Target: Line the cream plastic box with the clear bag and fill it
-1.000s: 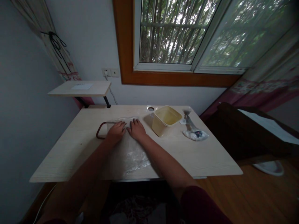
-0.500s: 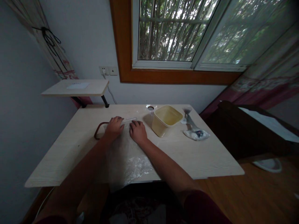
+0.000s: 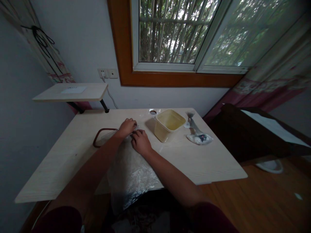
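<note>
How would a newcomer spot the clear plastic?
Find the pale table below the window, then the left hand and right hand. The crinkled clear plastic stretches from them toward the camera; unlike the yellowish tub, it droops over the near edge.

The fingertips of the left hand [image 3: 127,127] and right hand [image 3: 141,141] are too small and dim to show their exact grip on the clear, crinkled plastic film [image 3: 132,165], and the left forearm hides part of that film along with the right portion of the reddish-brown, round-cornered loop [image 3: 95,139]. Lettering on the flat white paper slip [image 3: 73,89] and the dark print on the clear plastic packet [image 3: 199,139] are too small to read. The picture's bottom edge cuts off both dark maroon fabric sleeves [image 3: 59,220], and its top edge the silver-framed sliding window [image 3: 167,66].
</note>
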A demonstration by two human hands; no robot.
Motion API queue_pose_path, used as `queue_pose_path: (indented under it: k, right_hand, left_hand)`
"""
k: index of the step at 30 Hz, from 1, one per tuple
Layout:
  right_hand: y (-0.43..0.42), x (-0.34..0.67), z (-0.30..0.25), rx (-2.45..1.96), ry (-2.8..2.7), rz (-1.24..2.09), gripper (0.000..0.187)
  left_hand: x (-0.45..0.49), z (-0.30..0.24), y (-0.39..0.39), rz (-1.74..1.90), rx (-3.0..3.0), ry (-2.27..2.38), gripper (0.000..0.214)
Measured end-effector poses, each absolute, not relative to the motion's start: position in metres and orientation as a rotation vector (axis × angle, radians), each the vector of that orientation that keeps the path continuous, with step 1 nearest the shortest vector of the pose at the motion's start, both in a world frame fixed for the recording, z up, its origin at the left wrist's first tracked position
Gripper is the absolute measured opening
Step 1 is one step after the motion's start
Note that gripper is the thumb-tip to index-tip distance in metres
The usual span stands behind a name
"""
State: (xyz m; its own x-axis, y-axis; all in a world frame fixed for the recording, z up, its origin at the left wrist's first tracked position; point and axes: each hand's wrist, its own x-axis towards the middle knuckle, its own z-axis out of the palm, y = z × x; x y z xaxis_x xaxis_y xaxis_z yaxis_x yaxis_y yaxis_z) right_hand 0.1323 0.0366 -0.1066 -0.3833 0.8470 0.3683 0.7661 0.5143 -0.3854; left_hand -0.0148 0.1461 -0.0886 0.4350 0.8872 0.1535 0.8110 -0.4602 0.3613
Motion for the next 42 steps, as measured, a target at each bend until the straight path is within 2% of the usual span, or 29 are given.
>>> queue_pose_path:
  k: [8, 13, 18, 21, 25, 31, 33, 38, 42]
  right_hand:
    - [0.039, 0.141, -0.106, -1.524, -1.969, 0.221, 0.034]
    - [0.044, 0.143, -0.108, -1.444, -1.981, 0.322, 0.024]
    - [0.044, 0.143, -0.107, -1.275, -2.020, 0.299, 0.021]
    - [0.043, 0.143, -0.106, -1.242, -2.019, 0.298, 0.021]
    - [0.043, 0.144, -0.104, -1.253, -1.967, 0.320, 0.019]
    - [0.042, 0.145, -0.104, -1.237, -1.895, 0.343, 0.019]
    - [0.042, 0.144, -0.104, -1.214, -1.888, 0.343, 0.018]
    - [0.043, 0.145, -0.106, -1.188, -1.865, 0.343, 0.018]
    - [0.044, 0.146, -0.108, -1.198, -1.847, 0.354, 0.019]
  left_hand:
    - [-0.015, -0.079, 0.156, 0.621, 2.269, 1.473, 0.021]
    - [-0.026, -0.067, 0.154, 0.736, 1.839, 1.251, 0.023]
    - [-0.035, -0.053, 0.158, 0.518, 1.654, 0.870, 0.063]
    - [-0.037, -0.045, 0.164, 0.407, 1.714, 0.847, 0.053]
    - [-0.046, -0.033, 0.172, 0.506, 1.826, 0.954, 0.040]
    - [-0.058, -0.018, 0.171, 0.900, 1.801, 1.135, 0.047]
    - [-0.056, -0.017, 0.166, 0.854, 1.845, 1.079, 0.050]
    - [-0.047, -0.025, 0.160, 0.439, 1.828, 0.909, 0.060]
    - [-0.047, -0.028, 0.166, 0.637, 1.795, 0.991, 0.048]
